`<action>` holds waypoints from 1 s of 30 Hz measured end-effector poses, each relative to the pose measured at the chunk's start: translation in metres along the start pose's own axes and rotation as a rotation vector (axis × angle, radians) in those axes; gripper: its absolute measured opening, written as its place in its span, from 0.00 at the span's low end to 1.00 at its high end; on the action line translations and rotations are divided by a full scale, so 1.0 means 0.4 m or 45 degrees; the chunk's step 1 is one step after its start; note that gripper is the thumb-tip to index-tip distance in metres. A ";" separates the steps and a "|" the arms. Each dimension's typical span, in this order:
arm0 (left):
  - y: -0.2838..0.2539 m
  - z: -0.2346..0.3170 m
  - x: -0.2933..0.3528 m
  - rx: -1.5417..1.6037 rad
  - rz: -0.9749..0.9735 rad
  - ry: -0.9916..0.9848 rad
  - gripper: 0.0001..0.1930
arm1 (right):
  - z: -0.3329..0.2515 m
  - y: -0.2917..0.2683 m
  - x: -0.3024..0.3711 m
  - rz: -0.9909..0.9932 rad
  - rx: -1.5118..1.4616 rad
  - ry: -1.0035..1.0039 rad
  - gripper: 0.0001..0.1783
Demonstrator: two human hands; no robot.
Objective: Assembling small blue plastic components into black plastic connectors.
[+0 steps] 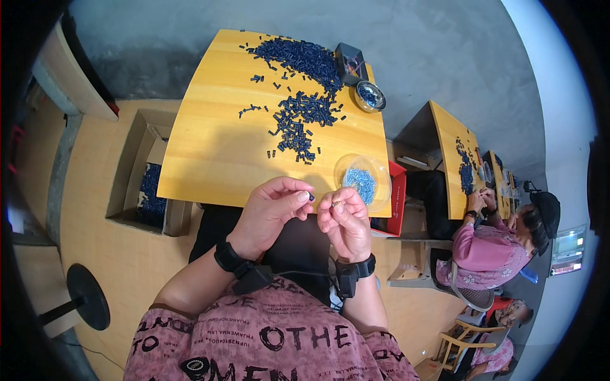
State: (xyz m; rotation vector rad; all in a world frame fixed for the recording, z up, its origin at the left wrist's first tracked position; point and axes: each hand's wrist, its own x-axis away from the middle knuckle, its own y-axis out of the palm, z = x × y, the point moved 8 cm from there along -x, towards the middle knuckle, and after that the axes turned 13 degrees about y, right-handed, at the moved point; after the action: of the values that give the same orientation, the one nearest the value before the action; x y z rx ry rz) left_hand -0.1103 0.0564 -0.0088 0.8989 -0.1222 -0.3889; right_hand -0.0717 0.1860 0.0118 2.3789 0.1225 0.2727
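Fingers of our left hand (267,206) pinch a small dark piece (311,197) at their tips; just right of it, our right hand (348,222) pinches a tiny brass-coloured bit (335,204) between fingertips; a clear tub (382,181) sits just beyond them.

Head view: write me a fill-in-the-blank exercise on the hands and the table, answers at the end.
1. The left hand holds a small dark piece, and the strap on that wrist is ____ in colour.
2. Near the right hand, the clear tub holds small pieces coloured light ____.
3. Of the table's left and right sides, the metal bowl stands on the ____ one.
4. The box beside the table's near right corner is ____ in colour.

Missing words: black; blue; right; red.
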 end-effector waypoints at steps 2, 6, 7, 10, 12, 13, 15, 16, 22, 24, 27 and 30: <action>-0.001 0.001 0.001 0.016 -0.012 0.002 0.08 | 0.006 0.002 -0.003 0.005 -0.003 0.003 0.05; 0.006 0.004 0.001 0.052 -0.023 -0.032 0.08 | -0.001 0.000 -0.008 0.082 0.188 -0.133 0.04; 0.004 0.002 0.001 0.051 -0.017 -0.033 0.08 | -0.010 0.000 -0.005 0.148 0.288 -0.217 0.04; -0.006 -0.016 0.002 0.118 0.026 -0.080 0.08 | -0.010 -0.001 -0.004 0.205 0.315 -0.276 0.05; -0.011 -0.029 0.003 0.185 0.057 -0.108 0.08 | -0.002 0.000 -0.007 0.220 0.344 -0.289 0.06; -0.012 -0.033 0.002 0.185 0.060 -0.109 0.08 | 0.000 0.000 -0.007 0.235 0.375 -0.306 0.06; -0.009 -0.042 0.004 0.233 0.056 -0.123 0.07 | 0.000 0.014 -0.007 0.253 0.395 -0.323 0.07; -0.009 -0.044 0.005 0.233 0.059 -0.125 0.07 | -0.003 0.018 -0.006 0.271 0.417 -0.343 0.07; -0.001 -0.046 0.006 0.255 0.048 -0.123 0.07 | -0.016 0.014 0.004 0.381 0.580 -0.447 0.07; -0.001 -0.046 0.007 0.246 0.061 -0.124 0.07 | -0.019 0.011 0.007 0.389 0.609 -0.453 0.07; 0.002 -0.040 0.004 0.198 0.011 -0.075 0.07 | -0.033 0.021 0.017 0.423 0.797 -0.529 0.07; -0.013 -0.026 0.001 0.045 0.022 0.012 0.07 | -0.052 0.047 0.026 0.426 1.107 -0.648 0.08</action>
State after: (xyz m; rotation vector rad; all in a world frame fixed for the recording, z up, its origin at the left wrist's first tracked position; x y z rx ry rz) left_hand -0.1085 0.0612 -0.0194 0.9340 -0.1289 -0.3672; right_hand -0.0661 0.1877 0.0410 3.2393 -0.4975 -0.3130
